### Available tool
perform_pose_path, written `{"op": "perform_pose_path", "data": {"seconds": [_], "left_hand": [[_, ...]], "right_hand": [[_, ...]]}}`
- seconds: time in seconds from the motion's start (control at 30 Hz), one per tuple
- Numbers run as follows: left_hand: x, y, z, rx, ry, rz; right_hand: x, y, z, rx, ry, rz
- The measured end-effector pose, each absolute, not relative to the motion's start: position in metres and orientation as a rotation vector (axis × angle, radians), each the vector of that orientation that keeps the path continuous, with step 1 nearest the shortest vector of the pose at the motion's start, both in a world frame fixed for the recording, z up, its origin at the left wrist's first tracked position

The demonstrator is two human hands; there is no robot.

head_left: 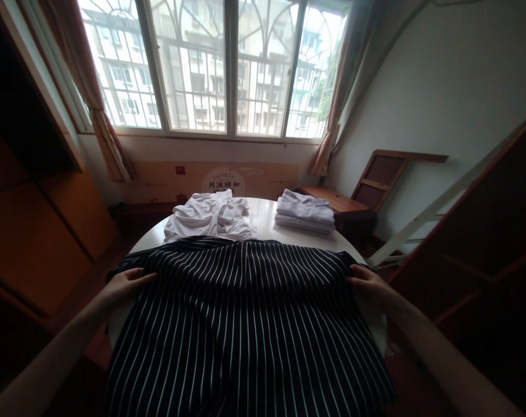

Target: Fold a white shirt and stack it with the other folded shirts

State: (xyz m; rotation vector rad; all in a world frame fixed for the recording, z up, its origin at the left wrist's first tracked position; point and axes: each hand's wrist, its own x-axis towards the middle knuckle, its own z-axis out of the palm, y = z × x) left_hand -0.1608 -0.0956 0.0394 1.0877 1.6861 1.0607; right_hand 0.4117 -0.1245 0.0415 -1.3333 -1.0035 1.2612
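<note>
1. Presently, my left hand (126, 285) lies at the left edge of the black white-striped cloth (245, 324), left of centre in the frame. Fingers are curled loosely over the hem with the thumb on top; it pinches the fabric edge, not flat and not a full fist.
2. My right hand (367, 284) is at the right edge of the same cloth, right of centre. Fingers are bent onto the fabric edge and grip it; how far they wrap under is hidden.
3. The striped cloth is spread across the near part of the round white table (265, 217), filling the lower middle of the frame and hanging over the near rim. Stripes run away from me.
4. Beyond the cloth, at centre frame, a loose heap of white garments (210, 215) lies on the table.
5. To its right, a folded stack of white garments (305, 212) sits near the table's far right edge.
6. Writing: a cardboard panel (210, 180) leaning below the window (214, 63) bears a round emblem with Chinese characters; they are too small to read reliably. No brand marks are legible on the cloth.
</note>
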Motion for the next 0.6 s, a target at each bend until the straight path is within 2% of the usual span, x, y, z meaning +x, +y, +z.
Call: {"op": "perform_pose_path", "data": {"seconds": [0.23, 0.6], "left_hand": [[-0.17, -0.095, 0.034, 1.05, 1.6, 1.095], [-0.182, -0.088, 0.033, 0.845, 1.465, 1.101]], "right_hand": [[0.41, -0.123, 0.044, -1.407, -1.062, 1.143], [0.415, -0.115, 0.055, -1.379, -0.935, 1.197]]}}
